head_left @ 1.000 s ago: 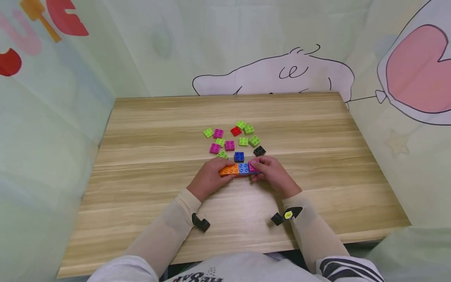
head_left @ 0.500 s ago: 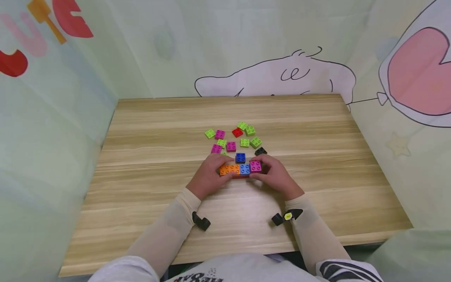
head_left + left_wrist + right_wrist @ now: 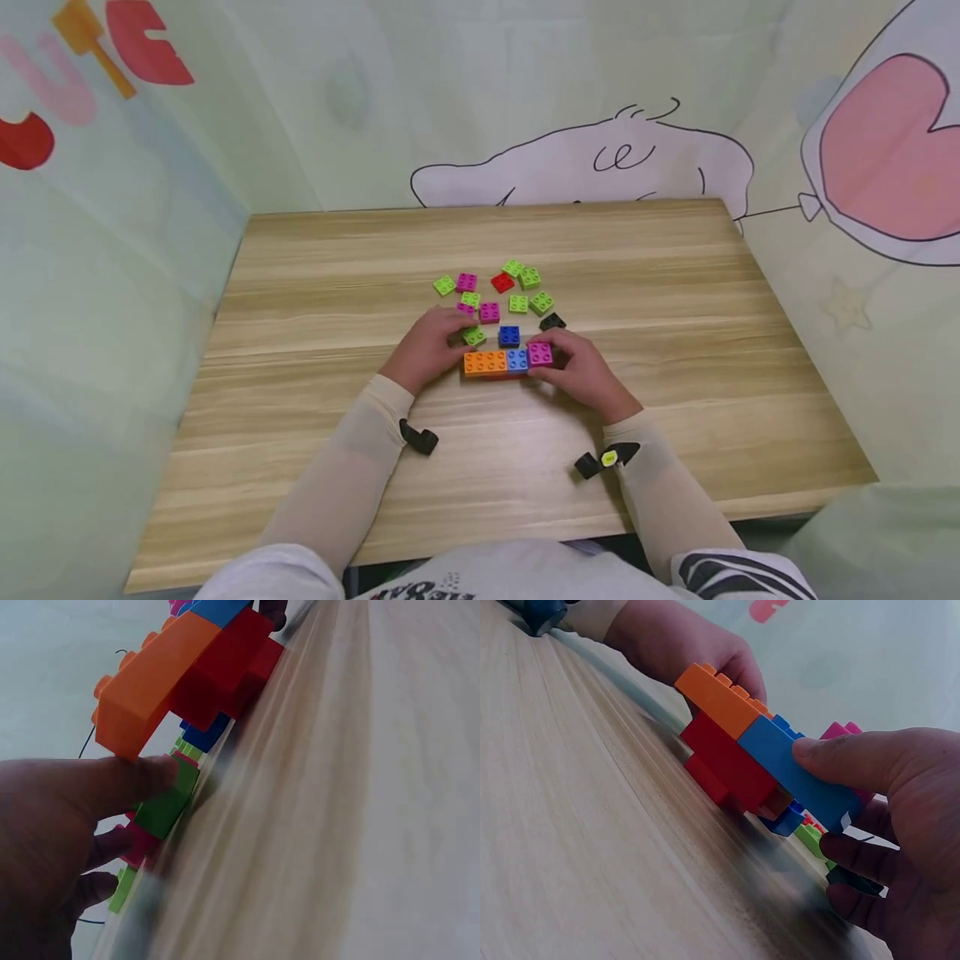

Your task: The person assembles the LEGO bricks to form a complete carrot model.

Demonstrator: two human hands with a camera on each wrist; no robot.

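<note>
A stepped build of toy building bricks [image 3: 486,363] stands at mid-table. Red bricks [image 3: 731,761] form its lower tiers, an orange brick [image 3: 724,699] and a light blue brick [image 3: 799,769] lie across them, and a magenta brick [image 3: 540,353] tops the right end. My right hand [image 3: 585,371] holds that end, thumb on the blue brick's near side, fingers behind. Left of the build, my left hand [image 3: 429,346] reaches around a loose green brick [image 3: 474,336], thumb and fingers spread on either side. In the left wrist view its thumb overlaps this green brick [image 3: 169,802]; firm contact is unclear.
Loose bricks lie behind the build: a dark blue brick [image 3: 509,336] close by, a black brick [image 3: 552,321] near my right fingers, a red brick [image 3: 502,282], and several lime and magenta ones. The wooden table [image 3: 337,275] meets fabric walls at the back and sides.
My left hand has let go of the build's orange end and moved left and away from me to the green brick. My right fingers have shifted from the magenta brick's top to the build's sides.
</note>
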